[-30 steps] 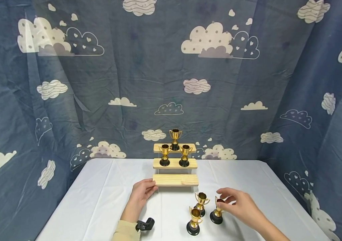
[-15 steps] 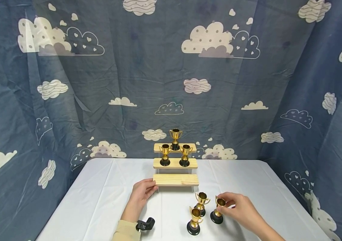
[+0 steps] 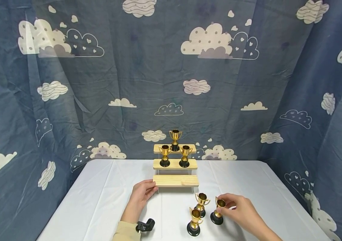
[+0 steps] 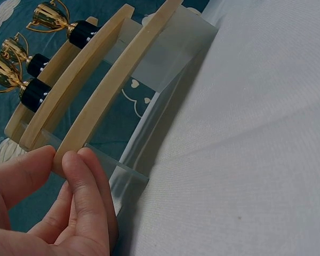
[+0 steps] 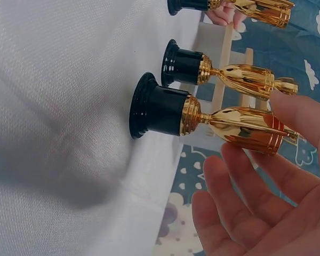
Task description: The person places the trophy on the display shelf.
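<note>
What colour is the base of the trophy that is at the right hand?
The base is glossy black; the right wrist view shows it best.

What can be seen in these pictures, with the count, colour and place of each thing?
three-tier display stand: one, pale wood with clear supports, centre
tablecloth: one, white, under the stand
upper trophy cup: one, gold and black, top shelf
middle trophy cups: two, gold and black, middle shelf
lower trophy cups: three, gold and black, on the tablecloth
cloud-print backdrop: count unclear, blue and cream, behind and both sides
wrist device: one, black, left wrist
sleeve: one, beige, left forearm
left hand: one, pinching the lowest shelf's left end
right hand: one, holding the rightmost lower trophy cup
</note>
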`<state>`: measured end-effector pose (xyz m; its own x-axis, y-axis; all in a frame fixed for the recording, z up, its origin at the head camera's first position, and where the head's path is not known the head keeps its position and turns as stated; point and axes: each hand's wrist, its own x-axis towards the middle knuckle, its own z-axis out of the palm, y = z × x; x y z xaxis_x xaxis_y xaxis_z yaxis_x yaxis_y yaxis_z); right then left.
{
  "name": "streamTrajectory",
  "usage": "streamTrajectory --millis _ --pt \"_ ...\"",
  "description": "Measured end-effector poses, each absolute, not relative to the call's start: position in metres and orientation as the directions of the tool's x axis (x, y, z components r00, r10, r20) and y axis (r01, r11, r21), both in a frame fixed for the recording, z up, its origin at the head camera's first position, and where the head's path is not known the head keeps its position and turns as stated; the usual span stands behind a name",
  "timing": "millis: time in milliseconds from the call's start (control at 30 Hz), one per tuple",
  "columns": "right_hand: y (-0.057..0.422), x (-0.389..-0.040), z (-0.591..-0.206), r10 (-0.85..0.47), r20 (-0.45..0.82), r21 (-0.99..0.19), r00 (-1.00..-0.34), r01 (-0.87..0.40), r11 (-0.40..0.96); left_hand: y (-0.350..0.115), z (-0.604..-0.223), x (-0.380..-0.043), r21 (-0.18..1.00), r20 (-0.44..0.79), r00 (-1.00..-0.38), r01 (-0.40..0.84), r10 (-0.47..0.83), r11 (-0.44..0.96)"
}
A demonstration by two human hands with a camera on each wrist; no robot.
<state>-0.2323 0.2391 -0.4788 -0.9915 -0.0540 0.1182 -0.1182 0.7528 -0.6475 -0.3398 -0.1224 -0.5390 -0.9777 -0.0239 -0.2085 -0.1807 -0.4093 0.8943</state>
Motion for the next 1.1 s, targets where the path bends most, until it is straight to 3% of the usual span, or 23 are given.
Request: streamTrajectory --millis 433,1100 --pt "0.2357 -0.2297 -0.4768 0.014 0.151 -0.643 -0.988 -0.088 0.761 -0.1217 -0.5377 -0.3385 0.893 -0.188 -0.982 -0.164 -0.017 -0.418" --pt "0.2356 -0.2285 -0.4798 0.009 0.198 -0.636 -0.98 -0.121 0.762 -0.1227 -0.5399 -0.3407 0.893 -0.196 -0.98 -0.171 -0.017 -0.416"
